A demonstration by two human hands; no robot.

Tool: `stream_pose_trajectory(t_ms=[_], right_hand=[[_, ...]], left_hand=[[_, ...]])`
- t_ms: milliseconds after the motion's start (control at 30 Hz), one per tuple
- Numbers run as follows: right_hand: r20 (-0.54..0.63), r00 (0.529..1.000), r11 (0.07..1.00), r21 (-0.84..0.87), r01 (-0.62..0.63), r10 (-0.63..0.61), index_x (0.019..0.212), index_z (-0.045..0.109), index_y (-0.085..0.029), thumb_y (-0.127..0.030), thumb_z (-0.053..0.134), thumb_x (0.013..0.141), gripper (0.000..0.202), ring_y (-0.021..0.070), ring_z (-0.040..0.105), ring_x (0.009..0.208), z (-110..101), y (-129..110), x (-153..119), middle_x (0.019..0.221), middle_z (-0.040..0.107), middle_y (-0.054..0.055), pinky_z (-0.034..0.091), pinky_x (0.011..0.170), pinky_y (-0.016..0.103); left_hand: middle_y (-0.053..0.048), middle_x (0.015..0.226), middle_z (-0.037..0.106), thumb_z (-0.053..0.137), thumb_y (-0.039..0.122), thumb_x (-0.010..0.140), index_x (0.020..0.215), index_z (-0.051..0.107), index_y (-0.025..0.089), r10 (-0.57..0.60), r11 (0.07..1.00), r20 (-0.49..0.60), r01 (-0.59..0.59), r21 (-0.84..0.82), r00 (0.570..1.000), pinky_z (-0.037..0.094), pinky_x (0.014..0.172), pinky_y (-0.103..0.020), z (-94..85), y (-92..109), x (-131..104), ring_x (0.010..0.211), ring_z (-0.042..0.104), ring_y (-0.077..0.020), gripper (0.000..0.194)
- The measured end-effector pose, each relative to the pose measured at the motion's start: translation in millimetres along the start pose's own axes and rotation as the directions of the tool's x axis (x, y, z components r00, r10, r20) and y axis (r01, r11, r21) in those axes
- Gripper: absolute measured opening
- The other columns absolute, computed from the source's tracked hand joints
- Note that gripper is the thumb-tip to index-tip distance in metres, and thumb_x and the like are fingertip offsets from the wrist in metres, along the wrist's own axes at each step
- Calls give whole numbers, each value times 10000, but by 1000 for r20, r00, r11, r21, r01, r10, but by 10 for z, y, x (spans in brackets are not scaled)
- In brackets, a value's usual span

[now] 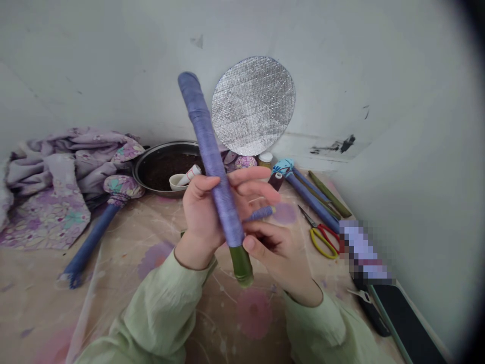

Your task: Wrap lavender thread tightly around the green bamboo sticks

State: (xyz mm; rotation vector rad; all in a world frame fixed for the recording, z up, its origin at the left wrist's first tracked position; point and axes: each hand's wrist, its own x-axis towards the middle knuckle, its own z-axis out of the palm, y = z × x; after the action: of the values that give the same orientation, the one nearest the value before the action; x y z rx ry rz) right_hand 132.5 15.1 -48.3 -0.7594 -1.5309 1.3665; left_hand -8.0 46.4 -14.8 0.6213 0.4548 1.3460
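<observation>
A stick [216, 167] wrapped in blue-violet thread leans up and to the left, its bare green end pointing down toward me. It rests across the palm of my left hand [206, 212], the thumb on it and the other fingers stretched out to the right. My right hand [275, 253] is beside the lower end, its thumb touching the stick near the edge of the winding and its fingers curled behind. A small spool of blue thread [261, 213] shows between the hands, partly hidden.
Behind are a dark pan [162, 167] with a white cup, a silver disc [253, 106] and a dark thread cone [276, 181]. Floral cloth [49, 197] and a padded stick [93, 242] lie left; scissors [324, 237], more sticks [310, 197] and a phone [405, 318] lie right.
</observation>
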Motion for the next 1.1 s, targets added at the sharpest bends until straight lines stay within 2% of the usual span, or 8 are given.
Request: stream_pose_trajectory(t_ms=[267, 500, 567, 633, 700, 767, 933, 1100], right_hand=[[63, 998, 999, -43, -21, 24, 801, 710, -181, -441, 674, 909, 284, 115, 460, 530, -20, -12, -23, 588, 520, -28, 368, 455, 236], [50, 998, 996, -75, -40, 44, 754, 644, -191, -342, 635, 881, 197, 114, 450, 530, 3, -64, -12, 584, 496, -35, 365, 469, 235], [-31, 999, 993, -107, -48, 45, 728, 619, -195, -335, 631, 848, 185, 111, 441, 510, 8, -70, 5, 566, 486, -39, 361, 455, 230], [-169, 985, 985, -159, -63, 35, 719, 600, -198, -344, 632, 814, 177, 101, 405, 475, 10, -51, 28, 541, 463, -51, 332, 430, 225], [-311, 950, 971, -224, -88, 14, 716, 582, -204, -354, 650, 777, 175, 89, 348, 442, 15, -9, 51, 507, 409, -76, 286, 406, 220], [-383, 923, 950, -300, -93, -31, 722, 578, -209, -336, 659, 749, 154, 87, 335, 433, 29, 41, 67, 489, 388, -88, 274, 408, 221], [-303, 945, 931, -364, 3, -121, 739, 561, -220, -286, 683, 754, 140, 81, 344, 422, 73, 85, 52, 486, 392, -99, 292, 421, 219], [-201, 968, 930, -362, 68, -149, 873, 593, -216, -289, 664, 801, 125, 100, 407, 473, 46, 34, 22, 545, 435, -89, 348, 456, 229]], left_hand=[[-140, 891, 749, 557, 431, 767, 1237, 645, 149, 33, 999, 35, -34, 28, 999, 569, 757, -454, 75, -83, -3, 959, 716, -357, 555], [-152, 902, 738, 578, 495, 741, 1097, 675, 124, 67, 995, 195, -80, 63, 979, 560, 828, -486, 53, -113, 92, 964, 704, -362, 523], [-119, 881, 725, 609, 435, 745, 1051, 675, 130, 103, 988, 165, -120, 99, 981, 560, 802, -425, 70, -91, 109, 846, 705, -285, 438], [-79, 875, 708, 652, 341, 753, 1014, 657, 141, 114, 980, 62, -123, 154, 991, 555, 744, -350, 107, -57, 95, 749, 674, -205, 329], [-53, 906, 688, 669, 245, 759, 981, 628, 157, 99, 972, -58, -84, 219, 993, 554, 690, -301, 158, -28, 54, 750, 652, -170, 242], [-24, 894, 653, 672, 197, 772, 962, 607, 176, 98, 962, -127, -62, 266, 987, 552, 630, -265, 208, -22, 5, 744, 635, -151, 202], [36, 732, 541, 644, 194, 866, 945, 608, 188, 122, 953, -134, -79, 291, 983, 417, 448, -169, 249, -74, -31, 538, 496, -71, 87], [36, 714, 526, 624, 177, 869, 958, 632, 180, 125, 969, -121, -95, 229, 985, 375, 410, -170, 211, -36, 1, 501, 471, -66, 89]])
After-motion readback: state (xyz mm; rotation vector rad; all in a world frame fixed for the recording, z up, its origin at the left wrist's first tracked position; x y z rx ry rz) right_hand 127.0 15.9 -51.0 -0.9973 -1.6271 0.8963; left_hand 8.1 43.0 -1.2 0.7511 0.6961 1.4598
